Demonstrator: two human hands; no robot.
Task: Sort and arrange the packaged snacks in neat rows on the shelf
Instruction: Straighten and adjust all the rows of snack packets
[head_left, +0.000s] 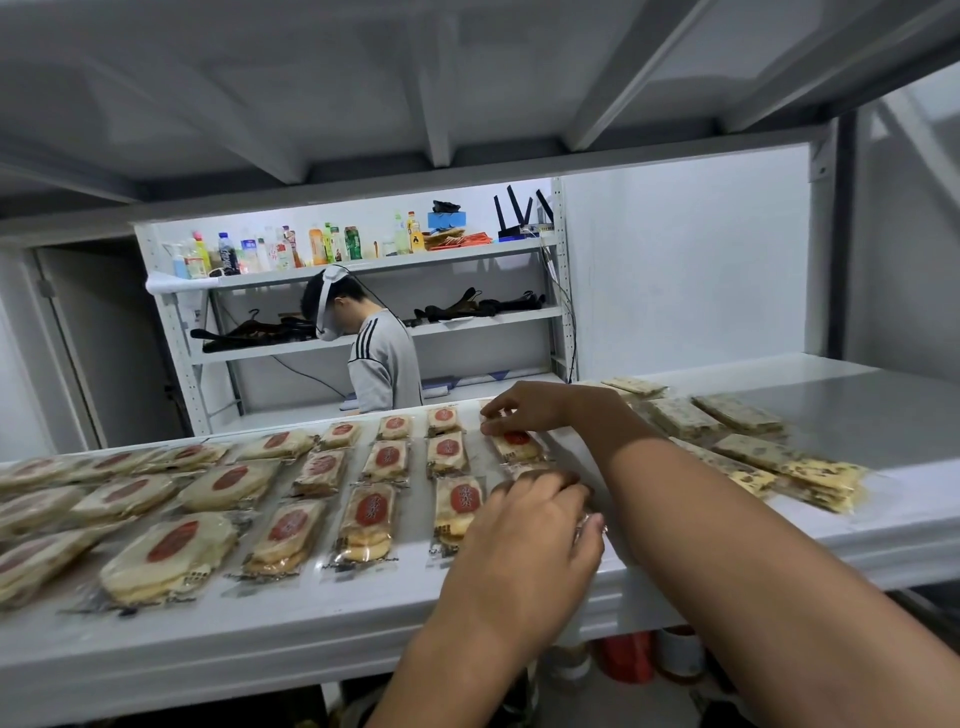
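The job looks well past halfway. To the left of both hands, the clear plastic packets of round pale crackers with red oval labels (374, 512) lie in tidy rows, front to back, across the white metal shelf (363, 634). The column under the hands is the one being set now.

The right hand (524, 410) reaches across with its fingers curled, pinching the far end of one red-labelled packet (517, 446). That packet lies flat on the shelf, just nearer than the fingertips. The left hand (530, 525) is curled over a front packet (527, 472), of which only a strip of wrapper shows beyond its knuckles. It appears to grip this one, thumb to the right.

To the right of the right forearm, the flat square packets of pale, green-speckled slabs (748, 457) lie in a loose, overlapping heap. These probably remain to be sorted.

Below the shelf, under the forearm, stand blurred red and white tubs (631, 657); their contents cannot be made out.
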